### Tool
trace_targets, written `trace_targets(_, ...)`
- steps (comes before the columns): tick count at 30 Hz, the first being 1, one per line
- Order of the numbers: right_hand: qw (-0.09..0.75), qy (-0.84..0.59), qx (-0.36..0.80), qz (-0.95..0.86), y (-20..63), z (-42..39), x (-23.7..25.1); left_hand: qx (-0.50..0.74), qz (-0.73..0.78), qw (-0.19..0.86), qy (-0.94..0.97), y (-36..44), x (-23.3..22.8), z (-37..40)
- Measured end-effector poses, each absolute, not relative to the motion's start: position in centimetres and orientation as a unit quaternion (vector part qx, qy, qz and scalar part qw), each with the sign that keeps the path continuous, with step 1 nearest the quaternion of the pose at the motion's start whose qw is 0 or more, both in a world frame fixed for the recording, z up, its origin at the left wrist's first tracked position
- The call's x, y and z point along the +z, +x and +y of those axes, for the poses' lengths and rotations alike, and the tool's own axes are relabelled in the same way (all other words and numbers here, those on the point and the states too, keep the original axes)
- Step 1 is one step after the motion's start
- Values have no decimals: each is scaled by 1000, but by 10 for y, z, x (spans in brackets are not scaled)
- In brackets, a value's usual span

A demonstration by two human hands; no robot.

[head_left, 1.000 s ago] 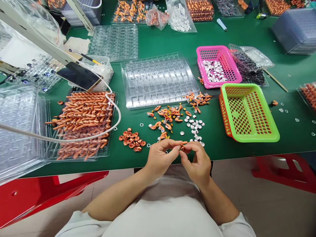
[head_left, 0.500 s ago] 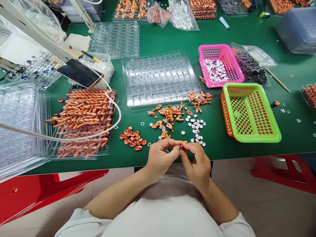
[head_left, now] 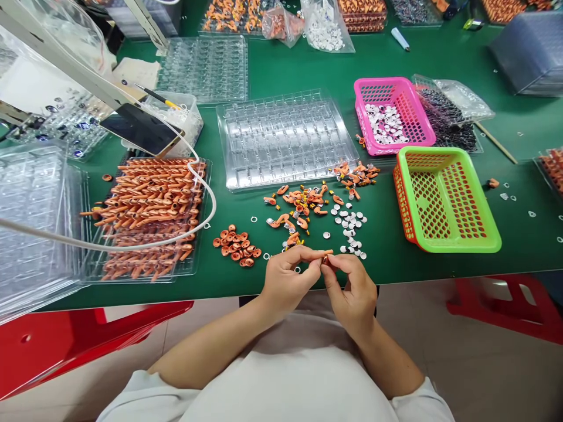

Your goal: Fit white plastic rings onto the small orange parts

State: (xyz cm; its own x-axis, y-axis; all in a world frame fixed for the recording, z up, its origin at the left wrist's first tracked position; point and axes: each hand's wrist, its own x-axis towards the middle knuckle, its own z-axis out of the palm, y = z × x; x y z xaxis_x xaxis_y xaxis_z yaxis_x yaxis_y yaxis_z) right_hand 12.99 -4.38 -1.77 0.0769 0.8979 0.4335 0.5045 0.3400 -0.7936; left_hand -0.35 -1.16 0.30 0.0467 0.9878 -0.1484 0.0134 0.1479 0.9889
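Both hands (head_left: 323, 275) pinched on small orange curved piece (head_left: 324, 254).

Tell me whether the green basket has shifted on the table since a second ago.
No. The green basket keeps its place beside the pink basket; the slight drift in the picture is shared by everything, so the camera moved.

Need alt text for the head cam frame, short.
Two bare hands, left hand and right hand, pinch a small orange part together over the near edge of a green table. Loose orange pieces, white discs, a clear tray and a green basket lie beyond.
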Motion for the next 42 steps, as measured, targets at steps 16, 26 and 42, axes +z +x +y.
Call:
trace_targets(16,480,-546,215,-652,135,-41,-9,431,505,505,551,-7,1,-15)
trace_targets(26,494,-540,266,-628,142,-40,-9,417,467,510,590,-13,0,-16)
trace_targets(42,492,-431,593,-469,163,-38,-12,437,393,476,654,-21,0,-4)
